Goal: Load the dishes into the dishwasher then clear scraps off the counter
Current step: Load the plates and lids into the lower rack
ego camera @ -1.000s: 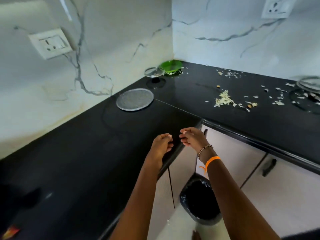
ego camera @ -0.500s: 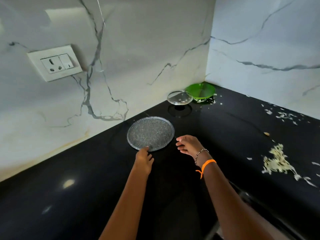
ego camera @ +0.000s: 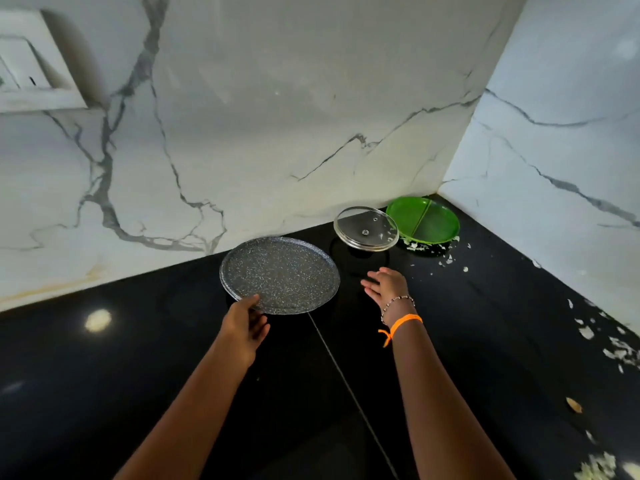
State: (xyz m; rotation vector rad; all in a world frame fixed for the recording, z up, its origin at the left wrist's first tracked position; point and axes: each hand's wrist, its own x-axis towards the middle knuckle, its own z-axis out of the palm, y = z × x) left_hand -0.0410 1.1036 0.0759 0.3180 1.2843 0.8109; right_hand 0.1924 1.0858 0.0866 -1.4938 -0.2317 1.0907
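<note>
Your left hand (ego camera: 244, 325) pinches the near rim of the round grey speckled plate (ego camera: 280, 274), tilted up off the glossy black table (ego camera: 138, 375); a one-sided hold could let it slip. Your right hand (ego camera: 386, 285), fingers (ego camera: 369, 284) loose and holding nothing, hovers beside it. Farther back, the clear glass lid (ego camera: 365, 228) overlaps the green divided plate (ego camera: 424, 220); a careless reach may knock it. No writing is readable.

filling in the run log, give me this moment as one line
step: lifting dish | left hand: grips speckled plate, near edge | right hand: open, empty | waiting: glass lid, green plate | scraps: on counter
</note>
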